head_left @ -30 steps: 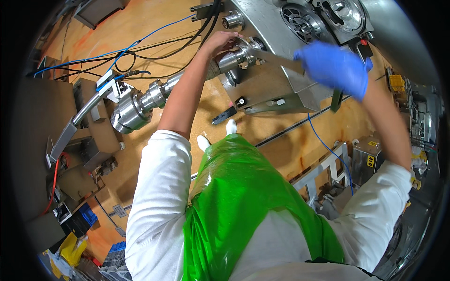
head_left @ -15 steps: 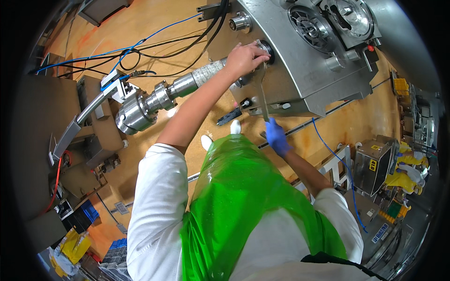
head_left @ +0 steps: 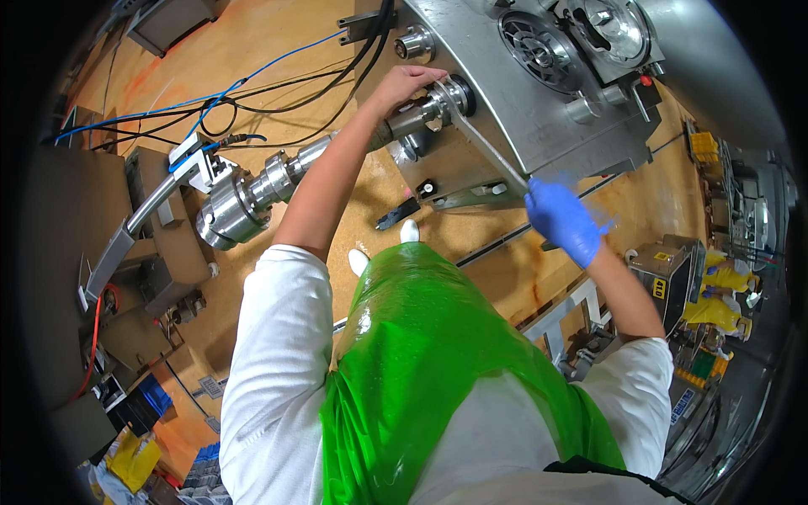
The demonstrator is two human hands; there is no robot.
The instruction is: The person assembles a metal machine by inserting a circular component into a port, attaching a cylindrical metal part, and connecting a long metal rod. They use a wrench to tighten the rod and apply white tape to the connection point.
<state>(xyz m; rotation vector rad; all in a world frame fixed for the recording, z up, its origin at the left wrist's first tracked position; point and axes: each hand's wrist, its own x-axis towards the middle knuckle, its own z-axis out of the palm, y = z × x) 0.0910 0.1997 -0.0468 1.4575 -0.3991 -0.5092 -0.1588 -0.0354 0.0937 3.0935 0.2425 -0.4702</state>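
Note:
My right hand, in a blue glove, is wrapped around the handle end of a long metal wrench. The wrench slants up and left, its head against the round steel pipe fitting on the machine's side. At that head, my bare left hand has its fingers closed on the wrench's tip, above the pipe; part of the grip is hidden. From the fitting a steel pipe runs down and left beneath my left forearm to a thick cylindrical steel head.
The large steel machine fills the upper right, with a second capped port beside the fitting. Black and blue cables hang at the left. A black object lies on the floor near my white shoes. People in yellow stand far right.
My right hand has swung up and to the right with the wrench handle. My left hand has shifted left off the fitting's front, onto the wrench's head. The view has shifted slightly.

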